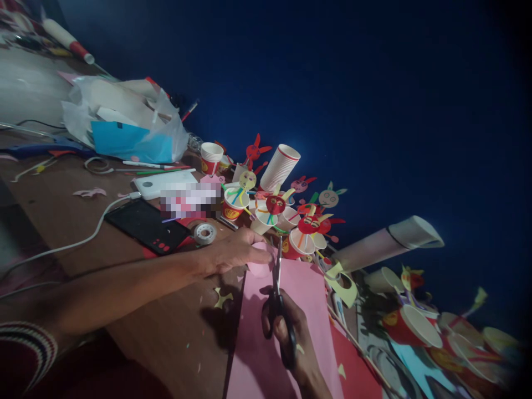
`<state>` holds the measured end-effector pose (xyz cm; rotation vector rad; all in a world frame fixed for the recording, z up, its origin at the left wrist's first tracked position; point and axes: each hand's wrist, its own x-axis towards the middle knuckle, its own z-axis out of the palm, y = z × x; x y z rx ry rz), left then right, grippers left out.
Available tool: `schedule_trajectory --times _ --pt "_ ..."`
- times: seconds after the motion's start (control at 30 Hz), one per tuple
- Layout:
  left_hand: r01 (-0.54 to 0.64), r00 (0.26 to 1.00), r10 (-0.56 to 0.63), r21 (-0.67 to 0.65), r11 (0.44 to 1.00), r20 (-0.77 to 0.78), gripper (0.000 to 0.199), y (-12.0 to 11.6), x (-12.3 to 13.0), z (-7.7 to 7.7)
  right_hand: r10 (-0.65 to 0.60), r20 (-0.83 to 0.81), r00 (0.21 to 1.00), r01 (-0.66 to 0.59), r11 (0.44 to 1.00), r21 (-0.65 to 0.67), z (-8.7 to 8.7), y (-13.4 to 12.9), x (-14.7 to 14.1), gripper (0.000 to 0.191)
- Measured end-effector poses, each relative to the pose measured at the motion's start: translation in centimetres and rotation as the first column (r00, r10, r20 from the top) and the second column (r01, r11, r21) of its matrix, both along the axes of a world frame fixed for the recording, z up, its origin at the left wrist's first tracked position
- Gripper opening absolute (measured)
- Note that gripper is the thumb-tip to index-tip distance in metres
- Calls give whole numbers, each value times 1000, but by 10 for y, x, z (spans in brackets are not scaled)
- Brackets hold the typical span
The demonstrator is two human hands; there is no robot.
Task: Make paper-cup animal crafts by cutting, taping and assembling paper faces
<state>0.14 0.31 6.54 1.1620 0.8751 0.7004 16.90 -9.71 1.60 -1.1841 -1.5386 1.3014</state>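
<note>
My left hand [233, 252] pinches a small pink paper circle [260, 269] between thumb and fingers. Black-handled scissors [277, 271] are in my right hand [293, 327], fingers through the loops, blades pointing away from me. The blades lie close beside the pink circle's right edge; whether they touch it I cannot tell. Below both hands a large pink paper sheet [282, 349] lies on the brown table. Small yellow paper scraps [223, 299] lie to its left.
Paper cups with paper animal faces [310, 224] crowd the far edge by a dark blue wall. A stack of cups [280, 166] stands among them. On the left lie a black phone [145, 224], a tape roll [205, 234] and a plastic bag [124, 119]. More cups [411, 327] stand right.
</note>
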Motion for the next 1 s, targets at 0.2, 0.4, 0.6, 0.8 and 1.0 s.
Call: schedule_trajectory --times 0.2,0.4,0.6,0.8,1.0 --pt "-3 997 4 15 1000 -78 8 -1 0 0 -15 10 1000 15 1000 22 -2 -1 0 58" --pt "-3 991 12 73 997 -130 10 0 0 -6 -40 -15 999 40 999 27 -3 -1 -3 57" --pt "-27 997 31 52 998 -75 13 -2 2 2 -72 -47 996 72 997 9 -4 -1 -6 57" --pt "-62 995 69 99 993 -68 7 -2 3 -2 -68 -48 997 69 997 29 -6 -1 -7 57" --pt "-75 996 81 123 990 -44 8 -1 6 -11 -50 -29 998 50 998 27 -6 0 -7 53"
